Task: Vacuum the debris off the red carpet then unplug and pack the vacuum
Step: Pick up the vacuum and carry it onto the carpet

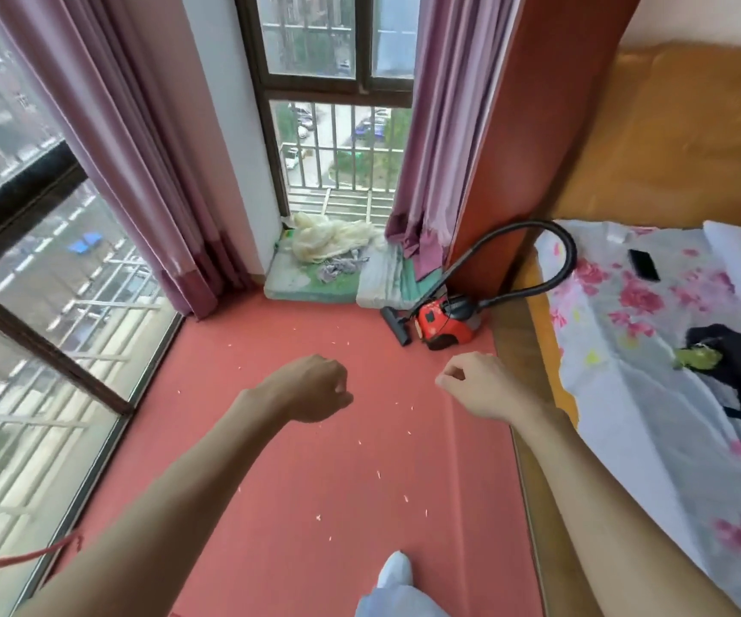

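Room: bedroom corner, red carpet (315, 549) laid between a floor-length window (333, 126) with mauve curtains (146, 171) and a bed (649, 394) on the right. Surface: flat, with pale debris (319, 517) thinly scattered.

Item: vacuum (442, 321), a small red canister, stood in the far corner just beside the bed frame, its floor nozzle (396, 326) resting on the carpet alongside.

Handling, judged: light, with a rigid shell and a springy hose (560, 256) that looped upward. Best lifted by its top or by the stiff tube. Cord and plug not discernible.

Left hand (315, 387) and right hand (475, 385) hovered over the carpet, fingers curled in and empty, well short of the vacuum.
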The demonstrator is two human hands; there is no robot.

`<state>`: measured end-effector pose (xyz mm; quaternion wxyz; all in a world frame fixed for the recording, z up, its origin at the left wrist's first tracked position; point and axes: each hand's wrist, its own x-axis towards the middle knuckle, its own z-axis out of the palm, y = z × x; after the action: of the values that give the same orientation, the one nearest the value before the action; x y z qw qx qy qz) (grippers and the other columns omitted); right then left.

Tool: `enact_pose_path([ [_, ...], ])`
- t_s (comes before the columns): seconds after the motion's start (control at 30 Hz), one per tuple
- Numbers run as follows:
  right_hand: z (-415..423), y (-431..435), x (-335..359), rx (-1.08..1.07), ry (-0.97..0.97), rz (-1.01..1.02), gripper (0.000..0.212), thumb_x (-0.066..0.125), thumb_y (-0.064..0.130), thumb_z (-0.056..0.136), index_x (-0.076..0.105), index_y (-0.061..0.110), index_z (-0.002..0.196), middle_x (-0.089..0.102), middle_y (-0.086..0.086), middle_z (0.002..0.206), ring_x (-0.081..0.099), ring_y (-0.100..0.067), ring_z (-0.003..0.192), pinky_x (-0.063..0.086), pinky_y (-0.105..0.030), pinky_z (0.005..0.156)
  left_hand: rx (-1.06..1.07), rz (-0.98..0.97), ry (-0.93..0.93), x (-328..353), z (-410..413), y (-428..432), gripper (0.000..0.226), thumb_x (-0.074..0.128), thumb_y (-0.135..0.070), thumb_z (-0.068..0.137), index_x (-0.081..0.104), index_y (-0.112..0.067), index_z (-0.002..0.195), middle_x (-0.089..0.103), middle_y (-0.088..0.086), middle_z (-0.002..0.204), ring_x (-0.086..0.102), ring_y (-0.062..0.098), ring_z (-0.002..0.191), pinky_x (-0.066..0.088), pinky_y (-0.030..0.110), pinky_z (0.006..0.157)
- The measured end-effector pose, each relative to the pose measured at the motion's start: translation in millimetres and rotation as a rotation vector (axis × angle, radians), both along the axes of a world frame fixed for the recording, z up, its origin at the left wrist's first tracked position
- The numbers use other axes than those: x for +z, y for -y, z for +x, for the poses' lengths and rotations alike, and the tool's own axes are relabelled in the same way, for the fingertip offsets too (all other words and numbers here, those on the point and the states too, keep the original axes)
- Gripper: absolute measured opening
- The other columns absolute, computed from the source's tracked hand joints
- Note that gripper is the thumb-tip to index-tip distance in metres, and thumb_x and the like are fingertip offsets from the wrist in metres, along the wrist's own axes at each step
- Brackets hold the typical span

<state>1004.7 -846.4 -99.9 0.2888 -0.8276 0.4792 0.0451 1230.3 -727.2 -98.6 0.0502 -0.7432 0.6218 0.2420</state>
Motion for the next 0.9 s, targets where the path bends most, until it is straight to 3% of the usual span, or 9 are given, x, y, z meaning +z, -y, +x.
enact_pose_path([
  [0.13,0,72,8,0.026,-0.002,-0.063,0.025,0.057,0.035,0.093,0.073,0.015,0.092,0.071,-0.008,0.104,0.064,-0.029,0.101,0.052,-0.039,0.084,0.009,-0.095,0.059,15,-12,70,0.03,0.051,-0.029,0.098,0.07,-0.007,0.104,0.069,0.013,0.109,0.063,0.033,0.103,0.053,0.039,0.085],
  [0.47,-25,189,0,-0.032,-0.051,-0.032,0.027,0.055,0.032,0.092,0.072,0.012,0.099,0.068,-0.011,0.105,0.063,-0.033,0.099,0.054,-0.041,0.083,-0.135,-0.075,0.049,19,-57,224,0.034,0.052,-0.03,0.099,0.07,-0.001,0.1,0.064,0.011,0.106,0.063,0.03,0.097,0.052,0.044,0.085],
  [0.63,-15,263,-1,-0.006,-0.07,-0.04,0.025,0.053,0.03,0.093,0.059,0.013,0.076,0.06,-0.01,0.089,0.061,-0.033,0.086,0.041,-0.032,0.064,-0.19,-0.047,0.088,9,-66,295,0.03,0.05,-0.027,0.1,0.067,-0.003,0.105,0.065,0.01,0.108,0.064,0.029,0.099,0.053,0.043,0.086],
  [0.9,-29,392,-9,-0.001,-0.158,-0.024,0.025,0.051,0.029,0.094,0.068,0.011,0.097,0.065,-0.012,0.109,0.062,-0.034,0.099,0.05,-0.038,0.075,-0.149,0.036,0.032,-22,-56,425,0.027,0.05,-0.026,0.099,0.067,-0.006,0.105,0.068,0.01,0.109,0.065,0.03,0.102,0.052,0.039,0.083],
])
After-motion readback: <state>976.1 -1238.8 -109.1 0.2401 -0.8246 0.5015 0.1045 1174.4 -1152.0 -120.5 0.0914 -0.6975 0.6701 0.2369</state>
